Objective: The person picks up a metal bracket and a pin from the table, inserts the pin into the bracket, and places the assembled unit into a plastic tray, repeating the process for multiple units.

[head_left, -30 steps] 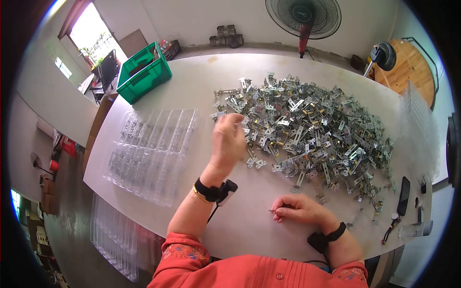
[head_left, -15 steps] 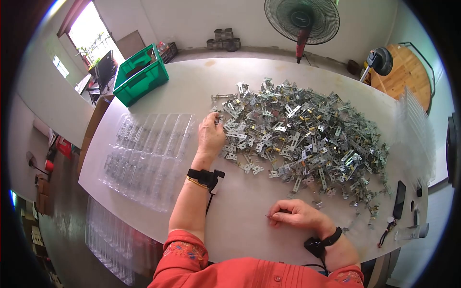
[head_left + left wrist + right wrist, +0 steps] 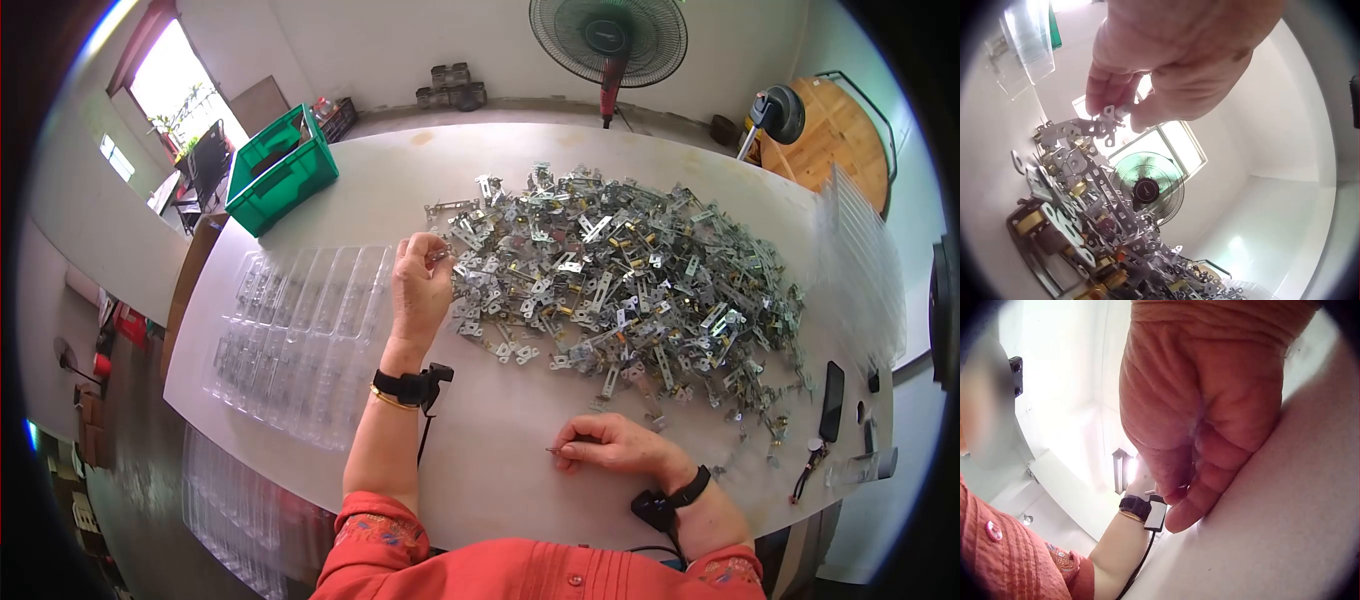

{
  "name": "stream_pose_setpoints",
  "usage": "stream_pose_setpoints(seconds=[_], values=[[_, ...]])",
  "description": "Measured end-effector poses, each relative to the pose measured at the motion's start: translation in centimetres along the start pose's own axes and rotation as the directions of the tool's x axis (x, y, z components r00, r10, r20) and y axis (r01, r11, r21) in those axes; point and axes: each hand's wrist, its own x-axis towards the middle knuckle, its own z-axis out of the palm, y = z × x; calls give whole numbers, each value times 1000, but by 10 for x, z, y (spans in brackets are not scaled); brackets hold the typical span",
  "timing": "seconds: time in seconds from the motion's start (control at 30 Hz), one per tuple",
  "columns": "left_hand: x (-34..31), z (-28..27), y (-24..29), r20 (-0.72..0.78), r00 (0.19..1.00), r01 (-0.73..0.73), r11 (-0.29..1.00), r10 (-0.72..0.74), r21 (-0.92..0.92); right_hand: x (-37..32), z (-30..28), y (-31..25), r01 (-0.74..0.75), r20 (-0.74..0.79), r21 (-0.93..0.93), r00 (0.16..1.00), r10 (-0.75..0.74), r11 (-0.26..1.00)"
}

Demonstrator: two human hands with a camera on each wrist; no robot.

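Note:
In the head view my left hand (image 3: 421, 295) is at the left edge of a heap of metal brackets (image 3: 620, 280). Its thumb and fingers pinch a small silver metal bracket (image 3: 1109, 127), seen in the left wrist view close over the heap. My right hand (image 3: 622, 446) rests on the table near its front, fingers curled. A thin metal pin (image 3: 552, 450) sticks out between its thumb and forefinger; most of it is hidden by the fingers.
Left of the heap lies a clear plastic tray (image 3: 300, 335) with metal pieces in its compartments. A green crate (image 3: 285, 180) stands at the back left. Clear trays (image 3: 860, 270) stack at the right edge, near a phone (image 3: 832, 400). A fan (image 3: 607, 60) stands beyond the table.
My left hand has shifted left from over the heap to its left edge, and a bracket now shows in its fingers. My right hand stays in place with the pin.

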Motion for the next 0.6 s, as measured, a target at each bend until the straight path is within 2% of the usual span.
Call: stream_pose_setpoints(seconds=[0.03, 0.1, 0.13, 0.2, 0.23, 0.3, 0.33, 0.37, 0.43, 0.47, 0.57, 0.6], values=[[0, -1, 5, 5, 1000, -5, 1000, 5, -2, 0, 0, 0, -1, 5, 18, 1000, 1, 1000], [-2, -1, 18, -59, 986, -158, 987, 156, -37, 0, -1, 2, -1, 5, 40, 1000, 1, 999], [-5, -3, 25, -54, 986, -160, 986, 158, -39, 2, -2, 5, 14, 27, 36, 1000, -15, 999], [-13, -4, 46, 5, 959, -282, 955, 283, -90, 2, -3, 6, 31, 41, 38, 999, -33, 999], [-18, -1, 53, 13, 958, -283, 955, 285, -95, 1, -2, 5, 21, 39, 49, 999, -23, 999], [-33, 6, 66, 129, 963, -169, 904, 236, -392, 0, -1, 5, 9, 27, 67, 1000, -11, 998], [-44, 7, 72, 331, 940, 131, 814, 78, -566, 0, -1, 7, 22, 30, 68, 999, -24, 997], [-52, 12, 74, 338, 938, 135, 811, 81, -569, 1, -2, 8, 35, 34, 68, 999, -37, 997], [-67, 20, 73, 528, 849, 377, 684, 15, -625, 2, -3, 13, 38, 29, 85, 999, -41, 996], [-73, 22, 72, 602, 797, 467, 680, -47, -565, 2, -2, 15, 40, 31, 101, 999, -43, 994], [-92, 29, 65, 668, 739, 561, 628, -87, -540, 0, -4, 9, 53, 46, 36, 997, -55, 998], [-96, 31, 65, 651, 750, 574, 602, -114, -556, 0, -4, 11, 64, 48, 61, 997, -67, 996]])
